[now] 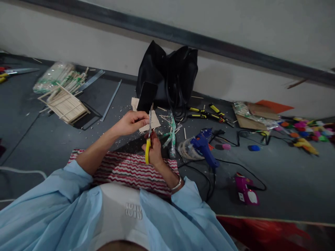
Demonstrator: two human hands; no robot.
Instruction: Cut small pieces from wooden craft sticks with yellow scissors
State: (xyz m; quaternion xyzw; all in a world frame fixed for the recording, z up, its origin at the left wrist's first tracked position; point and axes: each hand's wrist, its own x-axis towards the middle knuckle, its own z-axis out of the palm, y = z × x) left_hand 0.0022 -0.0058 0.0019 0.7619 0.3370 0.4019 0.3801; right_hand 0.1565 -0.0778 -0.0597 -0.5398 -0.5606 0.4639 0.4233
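On the counter (290, 174), a bag (158, 71) is standing near the wall (222, 73), a phone (147, 96) standing before it. Leftward, a rack (64, 104) is lying in front of some sticks (74, 79); a strip (111, 101) is lying between rack and bag. Pliers (202, 113) are lying right of the bag, cardboard (247, 118) farther right. Nearer, a glue gun (205, 144) is resting against a container (186, 150), an adapter (246, 191) lying to its right. Scissors (148, 148) are pointing phoneward from the right hand (155, 150), the left hand (132, 122) hovering beside their blades.
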